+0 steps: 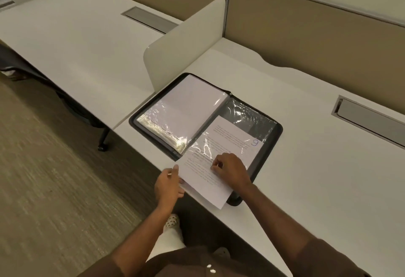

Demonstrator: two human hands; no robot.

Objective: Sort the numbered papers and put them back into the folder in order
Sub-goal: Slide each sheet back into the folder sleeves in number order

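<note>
Folder (276, 143) lay open on the desk (317, 167), near its front edge, its left side already stacked with filled sleeves. Its right-hand sleeve (247, 115) held a paper (230, 136) marked 9, slid only partway in, the near end overhanging the desk. The right hand (231, 170), fingers curled, seemed to pinch the sleeve's mouth; the left hand (167, 185) gripped the paper's near left edge. The paper probably wanted feeding square and slow, mouth held open, so no corner snagged.
</note>
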